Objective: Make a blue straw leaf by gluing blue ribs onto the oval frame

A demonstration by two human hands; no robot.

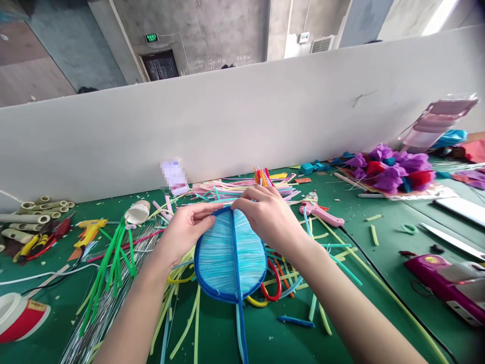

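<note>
Both my hands, left (185,227) & right (267,215), pinch the far tip of the blue leaf (229,258) w/ closed fingers, its long axis running twd me over the bench (379,263).

Leaf-shaped piece (230,258) at centre of table (341,333), held between left hand (185,230) and right hand (269,217), above scattered strips (182,323). Left: stems (109,268), then glue gun (89,230), tubes (38,212) beyond. Near left corner: cup (18,316). Far right: paper flowers (390,172) against partition (242,121).
</note>
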